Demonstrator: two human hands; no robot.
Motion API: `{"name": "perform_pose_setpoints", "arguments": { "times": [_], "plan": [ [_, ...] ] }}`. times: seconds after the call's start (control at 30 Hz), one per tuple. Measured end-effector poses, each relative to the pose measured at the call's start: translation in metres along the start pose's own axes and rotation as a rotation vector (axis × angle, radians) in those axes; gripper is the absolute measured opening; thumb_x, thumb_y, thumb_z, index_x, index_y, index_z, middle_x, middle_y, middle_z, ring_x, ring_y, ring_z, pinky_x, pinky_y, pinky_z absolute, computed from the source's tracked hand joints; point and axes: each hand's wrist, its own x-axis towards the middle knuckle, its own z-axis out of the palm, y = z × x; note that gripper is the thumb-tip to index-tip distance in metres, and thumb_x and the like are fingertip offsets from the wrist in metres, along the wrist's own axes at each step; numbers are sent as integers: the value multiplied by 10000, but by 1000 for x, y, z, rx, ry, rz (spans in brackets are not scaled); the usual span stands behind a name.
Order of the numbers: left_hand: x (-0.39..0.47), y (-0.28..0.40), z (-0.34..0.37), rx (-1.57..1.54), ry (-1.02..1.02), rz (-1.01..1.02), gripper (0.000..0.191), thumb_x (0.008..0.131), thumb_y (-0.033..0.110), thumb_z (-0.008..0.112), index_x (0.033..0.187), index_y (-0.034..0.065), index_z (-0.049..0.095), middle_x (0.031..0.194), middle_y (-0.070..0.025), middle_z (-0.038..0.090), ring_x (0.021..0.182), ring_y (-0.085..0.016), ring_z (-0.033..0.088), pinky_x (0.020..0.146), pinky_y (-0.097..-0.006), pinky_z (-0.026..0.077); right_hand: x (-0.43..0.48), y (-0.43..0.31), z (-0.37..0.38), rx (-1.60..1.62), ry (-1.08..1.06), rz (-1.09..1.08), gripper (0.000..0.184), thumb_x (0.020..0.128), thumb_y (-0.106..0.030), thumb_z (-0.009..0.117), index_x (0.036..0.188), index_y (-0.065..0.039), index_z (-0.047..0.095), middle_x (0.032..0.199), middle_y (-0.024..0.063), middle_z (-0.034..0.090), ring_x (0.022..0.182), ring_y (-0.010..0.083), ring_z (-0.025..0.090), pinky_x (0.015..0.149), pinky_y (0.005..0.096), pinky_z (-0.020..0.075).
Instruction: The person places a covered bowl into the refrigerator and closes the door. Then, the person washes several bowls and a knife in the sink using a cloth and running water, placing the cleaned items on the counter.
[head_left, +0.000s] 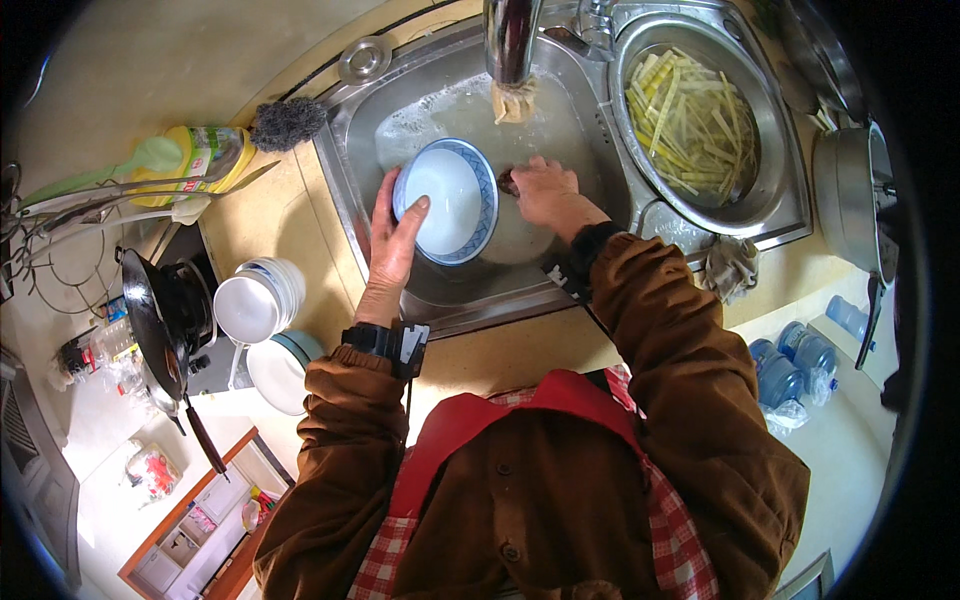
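Note:
A white bowl with a blue patterned rim is tilted over the sink, its inside facing up. My left hand grips its left side, with the thumb over the rim. To the right of the bowl, my right hand closes on a small dark brown object, mostly hidden by the fingers; its kind is unclear. Both hands are above or at the cloudy, sudsy water in the stainless steel sink. Over the water stands the faucet, with a cloth piece tied on its outlet.
A metal basin of cut pale-green strips in water fills the right sink. Stacked white bowls and plates stand left, beside a black wok. A grey scrubber lies by the sink; a rag hangs at its right front edge.

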Motion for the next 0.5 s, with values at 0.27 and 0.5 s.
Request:
{"name": "perform_pose_setpoints", "arguments": {
  "times": [0.27,0.5],
  "plan": [
    [-11,-22,-18,-571,-38,-402,699,884,393,679,1428,11,463,1396,-178,562,1282,-327,538,1111,-473,411,2,1,-24,1514,-400,151,545,914,-379,653,1347,-53,589,1198,106,679,1064,252,654,912,404,524],
    [-5,-8,-10,-154,111,-328,732,931,489,699,1435,1,489,1378,-132,584,1255,-251,552,1075,-352,441,-19,-12,-40,1169,-237,96,546,830,-34,501,1374,0,550,1175,148,672,1046,248,635,923,358,498]
  ]
}}
